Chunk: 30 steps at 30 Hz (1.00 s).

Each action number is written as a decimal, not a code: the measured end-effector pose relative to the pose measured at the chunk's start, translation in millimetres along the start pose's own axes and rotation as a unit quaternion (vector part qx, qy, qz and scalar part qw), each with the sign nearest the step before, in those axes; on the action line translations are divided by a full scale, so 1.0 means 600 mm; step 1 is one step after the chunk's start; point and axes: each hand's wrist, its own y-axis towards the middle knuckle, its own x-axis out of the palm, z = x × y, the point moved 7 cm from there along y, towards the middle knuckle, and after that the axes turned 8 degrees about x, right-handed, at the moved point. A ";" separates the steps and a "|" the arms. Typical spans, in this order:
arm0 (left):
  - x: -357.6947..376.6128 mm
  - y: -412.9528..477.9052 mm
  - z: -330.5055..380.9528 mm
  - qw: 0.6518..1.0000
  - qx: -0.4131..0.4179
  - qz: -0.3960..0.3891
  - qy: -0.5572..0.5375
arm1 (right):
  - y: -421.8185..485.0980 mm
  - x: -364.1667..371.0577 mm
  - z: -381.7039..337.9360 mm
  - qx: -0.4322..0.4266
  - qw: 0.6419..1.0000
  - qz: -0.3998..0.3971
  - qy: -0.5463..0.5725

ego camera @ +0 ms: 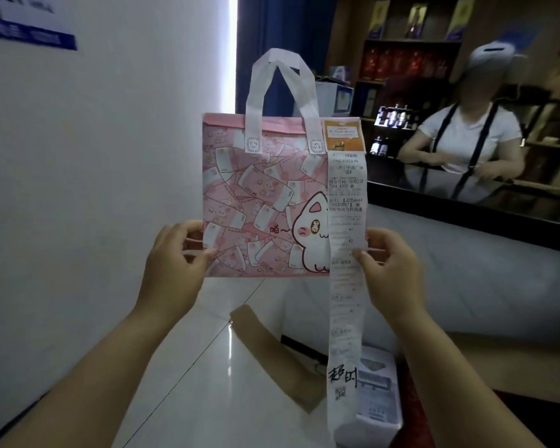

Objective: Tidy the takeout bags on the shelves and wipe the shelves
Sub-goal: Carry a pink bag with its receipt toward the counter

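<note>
Two pinches are all that hold the pink takeout bag (262, 205) up in front of me: my left hand (172, 263) grips its left edge low down between thumb and fingers (202, 253), and my right hand (388, 270) does the same on the right edge, with the long receipt (346, 253) caught under those fingers. The bag hangs flat and upright in the air, its white handles (282, 92) standing above it, clear of any shelf. The receipt is fixed near the bag's top right corner and trails well below the bottom edge, down over a brown paper bag (272, 347) and a white bag (379, 392) lying beneath. I think that strip is the main risk: if I fold or lower the bag without gathering it, it may snag on those lower bags or tear off at its fixing. Because I hold only the lower edges, the top could also flop forward, and a thin pinch on smooth fabric may slip if I let go on one side. A person (466, 137) stands behind the dark table (466, 208) to my right, well apart from me.
</note>
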 end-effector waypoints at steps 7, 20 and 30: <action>0.141 0.181 -0.081 0.998 0.040 -0.052 -0.021 | 0.154 0.042 0.058 0.027 0.997 0.068 -0.019; 0.430 0.464 -0.166 0.987 0.091 -0.105 -0.076 | 0.438 0.067 0.180 0.054 0.983 0.165 -0.065; 0.672 0.632 -0.204 0.987 0.079 -0.105 -0.094 | 0.681 0.053 0.307 0.046 0.981 0.174 -0.074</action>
